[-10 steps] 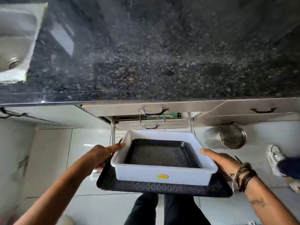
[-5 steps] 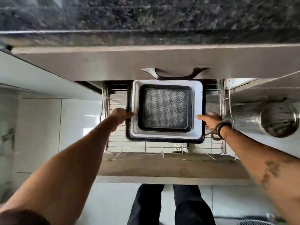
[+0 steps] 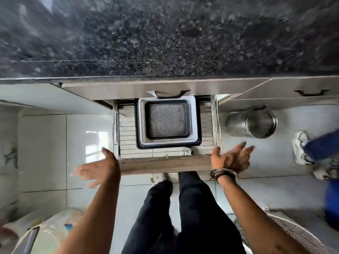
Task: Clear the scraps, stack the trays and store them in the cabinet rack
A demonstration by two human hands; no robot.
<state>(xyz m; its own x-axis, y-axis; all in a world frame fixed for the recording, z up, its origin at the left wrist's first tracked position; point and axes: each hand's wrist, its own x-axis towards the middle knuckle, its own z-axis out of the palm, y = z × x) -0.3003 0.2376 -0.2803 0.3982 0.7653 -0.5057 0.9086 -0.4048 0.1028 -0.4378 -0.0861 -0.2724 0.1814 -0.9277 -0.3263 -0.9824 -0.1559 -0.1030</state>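
- The stacked trays (image 3: pixel 167 121) sit in the pulled-out wire rack (image 3: pixel 126 136), beyond the fingertips of both hands and touched by neither: a black tray at the bottom, a white tray (image 3: pixel 193 121) on it, a smaller black tray nested inside.
- The left hand (image 3: pixel 97 168) hovers open just outside the rack's left corner, fingers spread and holding nothing.
- The right hand (image 3: pixel 230 157) is open too, fingers loosely spread, thumb near the right rail; it grips nothing.
- The step in hand, as I judge it, is closing the drawer. Set both palms flat on the wooden drawer front (image 3: pixel 163 165), which lies between the two hands, and push evenly.
- Push slowly so the stack does not slide back or catch under the upper drawer's handle (image 3: pixel 167 94).
- Keep fingertips off the side rails as it closes.
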